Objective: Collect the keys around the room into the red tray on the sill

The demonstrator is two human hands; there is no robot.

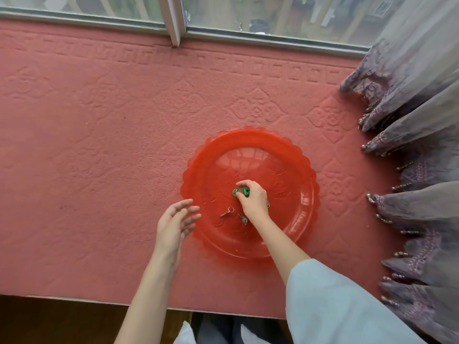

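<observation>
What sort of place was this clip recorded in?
Likely a home, at a wide window sill covered in pink embossed material: window frame above, beaded grey curtain at right, red tray holding keys.

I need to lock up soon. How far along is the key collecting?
Done: two small metal keys, one on a ring and another, already lie in the red tray on the sill. In hand: the right hand holds a green-headed key low over the tray's middle, not yet released. The left hand hovers open and empty by the tray's edge. Whether keys are left elsewhere in the room can't be seen here.
</observation>
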